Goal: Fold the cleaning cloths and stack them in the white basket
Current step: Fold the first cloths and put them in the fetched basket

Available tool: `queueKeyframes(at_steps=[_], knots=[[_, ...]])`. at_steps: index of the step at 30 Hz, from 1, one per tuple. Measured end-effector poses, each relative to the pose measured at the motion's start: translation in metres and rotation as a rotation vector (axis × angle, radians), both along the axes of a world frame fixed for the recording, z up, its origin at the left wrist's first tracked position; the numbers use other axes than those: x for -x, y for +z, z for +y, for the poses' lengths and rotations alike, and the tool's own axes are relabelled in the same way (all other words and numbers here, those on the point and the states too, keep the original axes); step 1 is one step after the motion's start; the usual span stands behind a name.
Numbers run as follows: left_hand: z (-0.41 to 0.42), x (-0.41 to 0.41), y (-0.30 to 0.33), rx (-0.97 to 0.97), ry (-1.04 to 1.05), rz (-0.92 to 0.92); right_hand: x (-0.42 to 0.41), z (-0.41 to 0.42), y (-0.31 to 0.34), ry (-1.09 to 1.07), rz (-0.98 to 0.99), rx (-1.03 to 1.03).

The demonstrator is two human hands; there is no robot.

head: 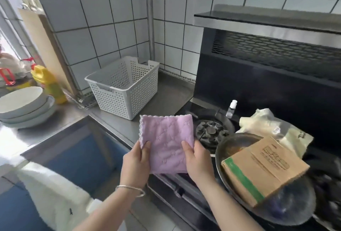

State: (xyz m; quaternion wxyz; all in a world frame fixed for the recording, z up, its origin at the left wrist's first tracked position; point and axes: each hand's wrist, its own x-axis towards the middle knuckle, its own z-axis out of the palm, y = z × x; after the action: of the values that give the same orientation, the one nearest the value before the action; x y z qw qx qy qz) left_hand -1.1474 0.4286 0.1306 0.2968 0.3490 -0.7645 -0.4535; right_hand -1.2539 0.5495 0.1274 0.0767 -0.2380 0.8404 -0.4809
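Observation:
A folded lilac cleaning cloth (167, 139) is held up over the counter's front edge, beside the gas burner. My left hand (135, 164) grips its lower left edge, thumb on top. My right hand (196, 160) grips its lower right edge the same way. The white perforated basket (123, 87) stands on the steel counter in the tiled corner beyond the cloth, and I see nothing inside it. A white fluffy cloth (55, 190) lies draped at the lower left.
Stacked white bowls (24, 105) and a yellow bottle (49, 83) stand at the left. To the right are a gas burner (210, 132), a small spray bottle (231, 109), a pan (239, 142) carrying a cardboard box (262, 170), and a pale bag (273, 129).

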Motion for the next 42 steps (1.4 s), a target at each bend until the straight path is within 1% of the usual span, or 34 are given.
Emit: queueKeyframes(at_steps=[2,6,9,14,15,20,22,23,24,26,28,30,32,34,35,36,37,39,40,42], knots=[[-0.007,0.018,-0.001,0.012,0.027,-0.001,0.025,-0.011,0.000,0.042,0.001,0.001],[-0.022,0.060,0.004,-0.031,0.068,-0.009,0.080,-0.033,-0.002,0.171,-0.067,0.009],[-0.039,0.081,0.004,-0.150,0.041,0.060,0.110,-0.053,-0.001,0.254,-0.120,0.024],[-0.099,0.115,0.010,-0.344,0.117,0.122,0.154,-0.104,0.010,0.363,-0.140,0.029],[-0.113,0.121,0.013,-0.358,0.122,0.137,0.164,-0.118,0.015,0.378,-0.134,0.021],[-0.197,0.155,0.038,-0.183,0.140,0.143,0.211,-0.206,0.045,0.454,-0.231,-0.011],[-0.238,0.170,0.044,-0.143,0.179,0.155,0.228,-0.247,0.057,0.487,-0.270,0.024],[-0.256,0.178,0.046,-0.116,0.213,0.159,0.237,-0.266,0.062,0.483,-0.311,0.076],[-0.273,0.186,0.048,-0.088,0.254,0.152,0.245,-0.285,0.067,0.462,-0.399,0.151],[-0.310,0.202,0.047,-0.049,0.338,0.138,0.262,-0.326,0.071,0.435,-0.654,0.300],[-0.348,0.221,0.045,-0.046,0.410,0.117,0.277,-0.369,0.071,0.416,-0.826,0.338],[-0.383,0.238,0.038,-0.035,0.441,0.046,0.290,-0.407,0.064,0.360,-0.849,0.268],[-0.418,0.252,0.026,-0.042,0.429,-0.060,0.305,-0.446,0.051,0.293,-0.787,0.164],[-0.452,0.262,0.014,-0.094,0.380,-0.161,0.318,-0.479,0.039,0.253,-0.724,0.047],[-0.467,0.267,0.009,-0.121,0.343,-0.241,0.324,-0.494,0.031,0.239,-0.706,-0.036],[-0.479,0.271,0.007,-0.126,0.289,-0.364,0.330,-0.508,0.022,0.219,-0.684,-0.133],[-0.490,0.276,0.004,-0.117,0.232,-0.506,0.336,-0.521,0.013,0.203,-0.620,-0.244],[-0.506,0.286,-0.001,-0.058,0.144,-0.713,0.347,-0.544,-0.004,0.239,-0.373,-0.499],[-0.512,0.292,-0.005,-0.025,0.100,-0.788,0.350,-0.553,-0.009,0.296,-0.231,-0.624],[-0.517,0.306,-0.016,-0.014,0.024,-0.890,0.352,-0.562,-0.018,0.412,0.014,-0.941]])
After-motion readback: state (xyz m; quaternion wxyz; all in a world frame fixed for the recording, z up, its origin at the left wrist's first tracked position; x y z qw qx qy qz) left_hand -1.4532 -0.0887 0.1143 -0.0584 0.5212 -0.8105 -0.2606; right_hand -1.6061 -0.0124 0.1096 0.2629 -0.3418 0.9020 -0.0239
